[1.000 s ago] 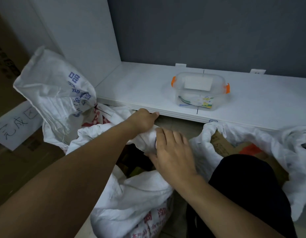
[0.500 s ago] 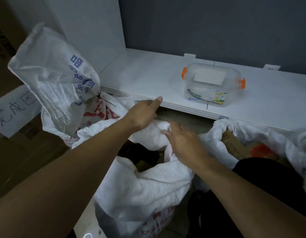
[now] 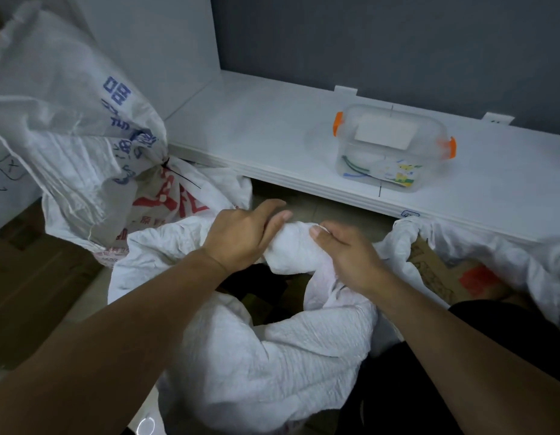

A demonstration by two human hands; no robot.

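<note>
A white woven sack (image 3: 272, 356) stands open on the floor in front of me, its rim rolled down. My left hand (image 3: 241, 233) and my right hand (image 3: 344, 255) both grip the bunched far part of the rim (image 3: 291, 246), fingers curled round the fabric from either side. Dark things lie inside the sack's mouth (image 3: 260, 287); I cannot tell what they are.
A low white shelf (image 3: 272, 133) runs along the grey wall, bearing a clear lidded box with orange clips (image 3: 391, 146). A tied-off sack with blue print (image 3: 68, 114) stands at left. Another open sack holding cardboard (image 3: 435, 271) is at right.
My left hand has closed on the rolled rim. My right hand has come up from the side to grip it too. The view has moved closer.
</note>
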